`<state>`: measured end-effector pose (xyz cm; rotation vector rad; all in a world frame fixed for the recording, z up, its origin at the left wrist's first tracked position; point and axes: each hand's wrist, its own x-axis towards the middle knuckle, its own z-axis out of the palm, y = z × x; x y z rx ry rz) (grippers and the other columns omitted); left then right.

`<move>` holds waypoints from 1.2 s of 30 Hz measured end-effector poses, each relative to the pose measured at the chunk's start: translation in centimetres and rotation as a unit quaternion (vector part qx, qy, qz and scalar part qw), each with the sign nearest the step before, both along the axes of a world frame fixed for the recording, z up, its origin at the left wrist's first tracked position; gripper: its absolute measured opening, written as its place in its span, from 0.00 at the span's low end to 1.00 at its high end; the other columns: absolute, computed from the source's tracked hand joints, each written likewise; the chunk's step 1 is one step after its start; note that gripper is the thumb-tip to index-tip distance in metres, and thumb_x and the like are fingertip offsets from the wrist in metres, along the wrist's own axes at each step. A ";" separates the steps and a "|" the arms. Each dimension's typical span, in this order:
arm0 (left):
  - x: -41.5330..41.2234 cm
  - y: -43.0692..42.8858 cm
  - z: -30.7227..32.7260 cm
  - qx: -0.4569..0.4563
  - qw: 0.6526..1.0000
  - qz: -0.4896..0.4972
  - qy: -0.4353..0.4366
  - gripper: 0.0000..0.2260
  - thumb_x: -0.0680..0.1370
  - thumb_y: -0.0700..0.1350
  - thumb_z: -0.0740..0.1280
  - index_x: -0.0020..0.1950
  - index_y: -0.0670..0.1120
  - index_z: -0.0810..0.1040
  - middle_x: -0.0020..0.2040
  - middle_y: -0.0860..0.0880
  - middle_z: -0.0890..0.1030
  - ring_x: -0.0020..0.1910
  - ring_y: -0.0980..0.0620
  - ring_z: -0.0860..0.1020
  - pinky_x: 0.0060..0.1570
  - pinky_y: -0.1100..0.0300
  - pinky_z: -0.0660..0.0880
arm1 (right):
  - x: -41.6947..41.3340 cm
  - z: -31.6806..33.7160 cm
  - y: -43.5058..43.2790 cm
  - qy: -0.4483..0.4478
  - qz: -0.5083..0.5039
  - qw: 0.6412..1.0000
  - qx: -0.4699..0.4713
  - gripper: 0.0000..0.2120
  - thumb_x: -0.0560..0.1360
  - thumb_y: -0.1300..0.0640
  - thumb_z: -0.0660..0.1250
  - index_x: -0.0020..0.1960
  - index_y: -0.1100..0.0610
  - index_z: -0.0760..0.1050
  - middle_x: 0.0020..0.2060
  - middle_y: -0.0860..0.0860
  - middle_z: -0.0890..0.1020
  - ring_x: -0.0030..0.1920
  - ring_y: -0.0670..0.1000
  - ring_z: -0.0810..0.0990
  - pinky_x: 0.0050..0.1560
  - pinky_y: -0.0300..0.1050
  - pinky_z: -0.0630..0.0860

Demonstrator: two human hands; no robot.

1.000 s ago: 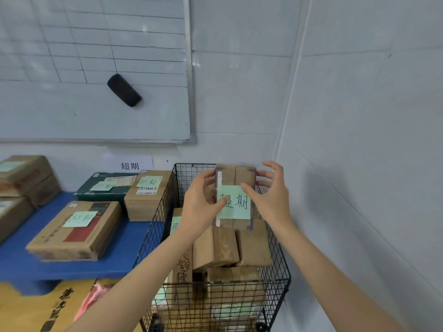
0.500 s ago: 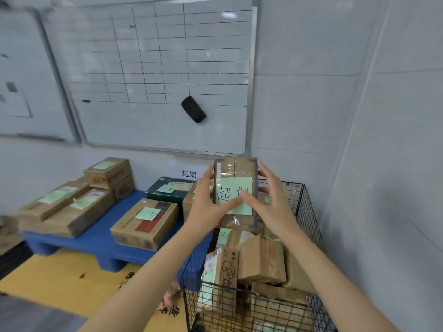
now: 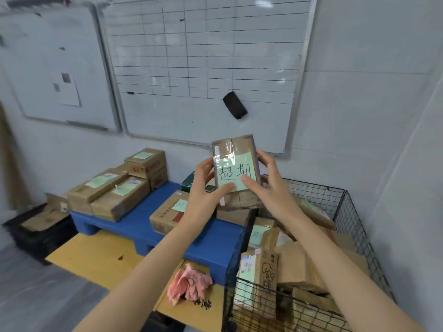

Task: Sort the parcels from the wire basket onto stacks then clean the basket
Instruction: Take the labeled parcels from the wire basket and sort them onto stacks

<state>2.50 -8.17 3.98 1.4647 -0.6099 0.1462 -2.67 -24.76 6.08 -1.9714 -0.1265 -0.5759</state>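
A small brown parcel [image 3: 236, 149] with a green note on its face is held upright in the air, above the left rim of the black wire basket [image 3: 352, 226]. My left hand [image 3: 206, 190] grips its left edge and my right hand [image 3: 268, 185] grips its right edge, both thumbs on the note. Several brown parcels [image 3: 287, 262] lie jumbled in the basket. On the blue platform [image 3: 143, 224] stand stacks of labelled parcels [image 3: 112, 190], and one flat box [image 3: 167, 212] lies just left of my left wrist.
A pink cloth [image 3: 189, 283] lies on yellow cardboard [image 3: 96, 257] in front of the platform. A black crate [image 3: 36, 228] with a box sits at far left. Whiteboards [image 3: 203, 68] hang on the wall, with a black eraser [image 3: 235, 105]. A white wall runs close along the basket's right side.
Both hands have lifted the parcel up out of the basket and carried it leftward. The view has swung left, bringing the platform stacks and a second whiteboard into sight.
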 end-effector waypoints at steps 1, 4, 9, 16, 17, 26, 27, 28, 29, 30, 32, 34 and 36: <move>0.6 1.2 0.0 -0.007 1.000 0.003 0.002 0.28 0.76 0.39 0.72 0.71 0.56 0.67 0.67 0.60 0.74 0.65 0.65 0.72 0.59 0.64 0.75 | 0.7 0.1 1.0 0.006 0.002 1.000 -0.005 0.33 0.77 0.46 0.69 0.76 0.37 0.56 0.72 0.38 0.65 0.69 0.39 0.69 0.68 0.50 0.71; 2.6 5.1 0.1 -0.005 1.000 0.011 0.001 0.31 0.75 0.43 0.72 0.73 0.60 0.64 0.69 0.59 0.72 0.67 0.59 0.71 0.55 0.62 0.77 | 2.8 0.5 4.7 0.029 0.010 0.999 -0.025 0.36 0.77 0.44 0.68 0.77 0.34 0.51 0.73 0.39 0.61 0.73 0.42 0.62 0.74 0.56 0.65; 6.4 12.3 0.3 0.041 0.999 0.010 0.013 0.37 0.71 0.52 0.71 0.76 0.66 0.59 0.72 0.60 0.66 0.71 0.54 0.69 0.60 0.60 0.73 | 6.4 0.2 11.7 0.047 0.030 0.998 -0.010 0.40 0.76 0.41 0.68 0.77 0.31 0.46 0.73 0.34 0.59 0.75 0.41 0.58 0.74 0.60 0.64; 11.4 20.4 -1.2 0.073 0.997 -0.010 0.017 0.39 0.70 0.53 0.72 0.77 0.65 0.57 0.73 0.59 0.69 0.69 0.50 0.71 0.68 0.45 0.71 | 10.5 -2.0 20.0 0.037 -0.010 0.997 0.064 0.37 0.77 0.49 0.70 0.77 0.40 0.51 0.73 0.41 0.66 0.71 0.45 0.68 0.71 0.58 0.69; 12.0 21.1 -1.6 0.074 0.997 -0.015 0.017 0.38 0.69 0.54 0.73 0.76 0.65 0.59 0.72 0.59 0.69 0.69 0.49 0.72 0.67 0.43 0.72 | 10.8 -2.4 20.6 0.038 -0.018 0.997 0.067 0.35 0.77 0.50 0.70 0.76 0.42 0.54 0.71 0.40 0.67 0.69 0.41 0.69 0.72 0.54 0.68; 14.7 21.6 -5.1 0.070 0.993 -0.073 0.058 0.31 0.73 0.51 0.73 0.71 0.68 0.64 0.70 0.62 0.71 0.66 0.56 0.73 0.65 0.43 0.73 | 11.4 -5.5 21.8 0.093 -0.079 0.991 0.062 0.32 0.78 0.47 0.68 0.77 0.39 0.57 0.72 0.36 0.67 0.71 0.47 0.69 0.70 0.55 0.70; 14.7 21.3 -5.6 0.072 0.993 -0.073 0.065 0.30 0.73 0.52 0.73 0.70 0.69 0.64 0.70 0.63 0.71 0.66 0.57 0.73 0.66 0.44 0.73 | 11.4 -5.9 21.7 0.101 -0.080 0.989 0.071 0.31 0.79 0.46 0.67 0.76 0.38 0.57 0.69 0.33 0.68 0.71 0.48 0.70 0.70 0.57 0.70; 14.8 21.1 -6.2 0.076 0.992 -0.074 0.069 0.31 0.72 0.53 0.73 0.71 0.68 0.64 0.70 0.64 0.71 0.67 0.57 0.73 0.66 0.44 0.73 | 11.3 -6.3 21.5 0.106 -0.081 0.988 0.080 0.30 0.79 0.46 0.67 0.76 0.37 0.57 0.65 0.29 0.68 0.71 0.48 0.70 0.70 0.57 0.70; 14.9 20.8 -6.8 0.080 0.991 -0.076 0.075 0.32 0.71 0.54 0.73 0.72 0.67 0.64 0.70 0.63 0.71 0.67 0.56 0.72 0.66 0.44 0.72 | 11.3 -6.7 21.3 0.110 -0.084 0.987 0.086 0.29 0.79 0.47 0.66 0.76 0.37 0.57 0.61 0.26 0.67 0.70 0.49 0.71 0.69 0.57 0.71; 15.1 20.5 -7.3 0.085 0.990 -0.078 0.083 0.33 0.70 0.54 0.72 0.73 0.64 0.64 0.70 0.63 0.71 0.68 0.55 0.72 0.67 0.44 0.72 | 11.4 -7.2 21.1 0.111 -0.088 0.986 0.092 0.29 0.79 0.47 0.66 0.75 0.36 0.57 0.59 0.26 0.67 0.70 0.49 0.71 0.69 0.56 0.72; 15.6 20.0 -8.4 0.098 0.988 -0.083 0.085 0.32 0.71 0.52 0.71 0.73 0.61 0.64 0.68 0.65 0.71 0.68 0.57 0.72 0.68 0.49 0.71 | 11.6 -8.3 20.8 0.117 -0.094 0.982 0.112 0.28 0.80 0.52 0.66 0.74 0.36 0.58 0.58 0.26 0.68 0.68 0.49 0.73 0.65 0.51 0.75; 15.9 19.6 -9.5 0.114 0.986 -0.090 0.082 0.32 0.72 0.51 0.71 0.73 0.60 0.64 0.65 0.71 0.71 0.67 0.61 0.71 0.65 0.58 0.71 | 12.1 -10.0 20.5 0.125 -0.105 0.978 0.128 0.28 0.80 0.56 0.66 0.73 0.37 0.59 0.58 0.26 0.69 0.67 0.49 0.74 0.61 0.46 0.77; 16.2 19.2 -10.6 0.131 0.983 -0.096 0.092 0.31 0.74 0.49 0.71 0.74 0.61 0.63 0.65 0.72 0.71 0.67 0.61 0.71 0.61 0.64 0.71 | 12.5 -11.6 20.1 0.135 -0.122 0.972 0.146 0.29 0.80 0.57 0.67 0.74 0.39 0.60 0.60 0.28 0.71 0.66 0.49 0.75 0.57 0.43 0.78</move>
